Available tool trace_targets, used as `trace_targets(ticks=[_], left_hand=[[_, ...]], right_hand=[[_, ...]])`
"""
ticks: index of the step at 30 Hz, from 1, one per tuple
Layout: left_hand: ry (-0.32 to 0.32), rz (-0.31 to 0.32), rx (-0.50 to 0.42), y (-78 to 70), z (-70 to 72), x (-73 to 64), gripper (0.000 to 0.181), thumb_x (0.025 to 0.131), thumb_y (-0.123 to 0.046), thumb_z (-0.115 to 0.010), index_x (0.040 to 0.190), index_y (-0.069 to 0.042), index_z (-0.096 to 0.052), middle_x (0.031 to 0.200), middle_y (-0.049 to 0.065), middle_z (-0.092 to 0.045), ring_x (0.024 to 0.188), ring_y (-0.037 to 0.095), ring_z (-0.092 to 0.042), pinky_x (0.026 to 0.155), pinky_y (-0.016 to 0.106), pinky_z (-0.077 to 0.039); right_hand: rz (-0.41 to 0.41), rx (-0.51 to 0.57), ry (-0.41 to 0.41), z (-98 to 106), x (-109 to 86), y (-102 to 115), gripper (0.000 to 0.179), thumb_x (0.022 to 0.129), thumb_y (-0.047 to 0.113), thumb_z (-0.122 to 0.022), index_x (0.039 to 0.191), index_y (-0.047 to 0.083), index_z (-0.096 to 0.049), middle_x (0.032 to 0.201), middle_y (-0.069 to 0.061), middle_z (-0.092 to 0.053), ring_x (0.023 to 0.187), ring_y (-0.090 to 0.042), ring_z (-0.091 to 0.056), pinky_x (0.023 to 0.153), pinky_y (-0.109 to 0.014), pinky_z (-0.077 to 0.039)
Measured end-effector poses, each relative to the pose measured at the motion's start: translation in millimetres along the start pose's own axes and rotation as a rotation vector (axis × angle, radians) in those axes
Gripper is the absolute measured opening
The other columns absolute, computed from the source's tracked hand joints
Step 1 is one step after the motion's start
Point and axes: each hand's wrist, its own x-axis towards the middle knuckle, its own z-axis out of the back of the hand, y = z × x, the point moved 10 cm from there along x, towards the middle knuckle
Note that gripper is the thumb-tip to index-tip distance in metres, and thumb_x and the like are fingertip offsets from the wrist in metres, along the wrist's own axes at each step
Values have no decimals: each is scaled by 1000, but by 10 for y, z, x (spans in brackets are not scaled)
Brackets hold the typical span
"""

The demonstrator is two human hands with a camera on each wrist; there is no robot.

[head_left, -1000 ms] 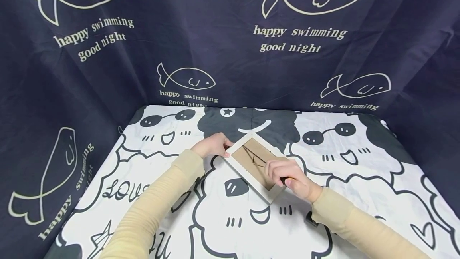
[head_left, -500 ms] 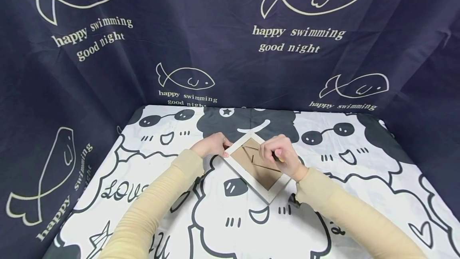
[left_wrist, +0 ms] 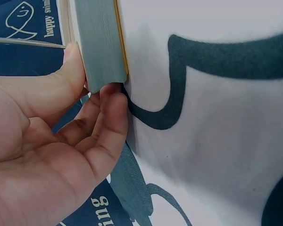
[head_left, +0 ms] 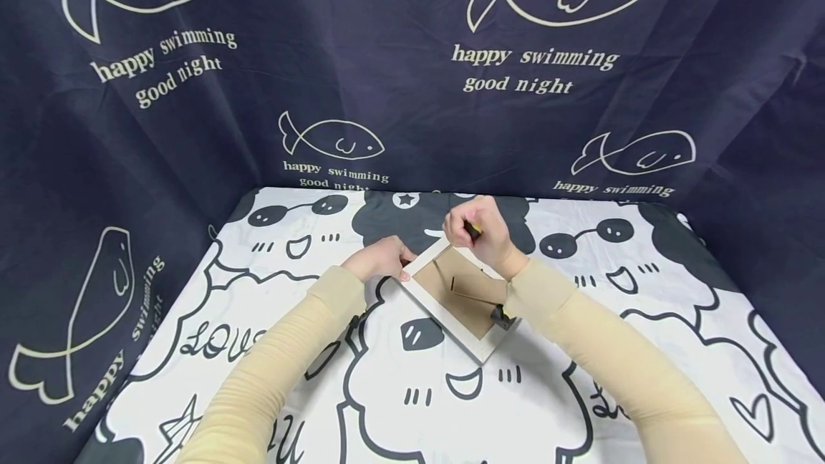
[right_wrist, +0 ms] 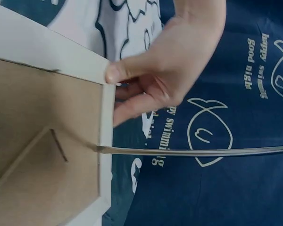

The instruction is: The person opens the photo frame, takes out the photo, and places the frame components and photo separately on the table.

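A white picture frame (head_left: 445, 316) lies back up, turned cornerwise on the patterned cloth. Its brown backing board (head_left: 464, 312) has a stand flap and small dark metal tabs. My left hand (head_left: 383, 258) grips the left corner, thumb on the border and fingers around the edge, as the left wrist view confirms. My right hand (head_left: 483, 235) is above the far corner, fingers curled around the handle of a screwdriver (head_left: 473, 230). In the right wrist view the thin metal screwdriver shaft (right_wrist: 203, 152) reaches the border's inner edge, its tip at the backing board; the right hand is out of sight there.
A white cloth (head_left: 412, 414) with black cartoon drawings covers the table. Dark blue curtains (head_left: 412, 106) with fish prints hang behind it and at both sides. A black wrist camera (head_left: 503, 317) on the right sleeve hangs just over the frame's right edge.
My right hand with the screwdriver has swung from the frame's right side up and left to its far corner, uncovering more of the backing board. The left hand and frame have stayed put.
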Motion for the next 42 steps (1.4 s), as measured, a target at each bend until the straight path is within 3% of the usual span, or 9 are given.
trace_targets(ticks=[12, 15, 19, 27, 32, 35, 42], left_hand=[[1, 11, 19, 7, 0, 21, 49, 76, -10, -77, 123, -7, -62, 111, 7, -69, 94, 15, -60, 88, 28, -49], [-5, 18, 13, 11, 7, 21, 48, 76, -10, -77, 122, -7, -63, 111, 7, -69, 95, 16, -61, 87, 29, -50], [-18, 36, 4, 10, 13, 6, 46, 75, -11, -77, 119, -9, -66, 109, 7, -70, 93, 17, -62, 85, 30, -51], [-33, 86, -10, 22, 11, -22, 46, 76, -12, -77, 121, -10, -65, 114, 7, -68, 103, 20, -62, 92, 34, -48], [-29, 80, -10, 23, 5, -4, 46, 76, -12, -76, 121, -10, -64, 115, 7, -67, 104, 21, -62, 92, 34, -48], [-25, 65, -18, 29, -3, 10, 46, 76, -12, -76, 121, -10, -65, 115, 8, -68, 98, 19, -63, 87, 32, -51], [-14, 54, -5, 50, -6, 24, 46, 76, -13, -77, 121, -10, -65, 112, 7, -68, 94, 18, -63, 84, 30, -52]], right_hand=[[-172, 113, -56, 102, 245, -245, 39, 83, 15, -24, 47, 3, -28, 39, -6, -26, 31, -17, -20, 30, -28, -17], [-178, 133, -59, 121, 245, -245, 38, 83, 15, -23, 47, 3, -28, 39, -7, -25, 32, -18, -20, 31, -29, -16], [-114, 127, -42, 114, 145, -136, 43, 88, 17, -28, 47, 3, -29, 40, -6, -27, 33, -17, -23, 32, -29, -19], [140, 5, -3, 14, -156, 190, 48, 93, 24, -33, 49, 7, -30, 43, -2, -30, 37, -12, -29, 36, -24, -26], [191, 2, -54, 32, -230, 243, 45, 91, 20, -32, 48, 7, -30, 43, -2, -30, 37, -11, -29, 36, -23, -25], [164, 28, -78, 59, -205, 196, 46, 92, 20, -32, 49, 7, -29, 43, -2, -29, 37, -12, -28, 36, -24, -24], [1, 78, -125, 145, -21, -44, 48, 90, 25, -35, 47, 5, -28, 41, -5, -26, 35, -15, -23, 34, -27, -20]])
